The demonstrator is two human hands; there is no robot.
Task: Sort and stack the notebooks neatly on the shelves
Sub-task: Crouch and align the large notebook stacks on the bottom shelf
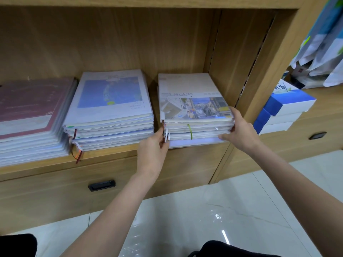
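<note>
Fingers [225,136] of both hands curl around the right notebook stack [193,108] at the wooden shelf's [111,156] front edge, above glossy floor tiles [241,201]; its long axis runs front-to-back, bookmark ribbons facing outward.

A light wood shelving unit [130,43] fills the view, its back panel plain and grained. Below the shelf 1 drawer front is fitted with a black recessed handle [101,185] — a second handle [317,135] is seen further right. The floor [241,210] is laid in glossy pale tiles, and a ceiling light is reflected in them.
</note>
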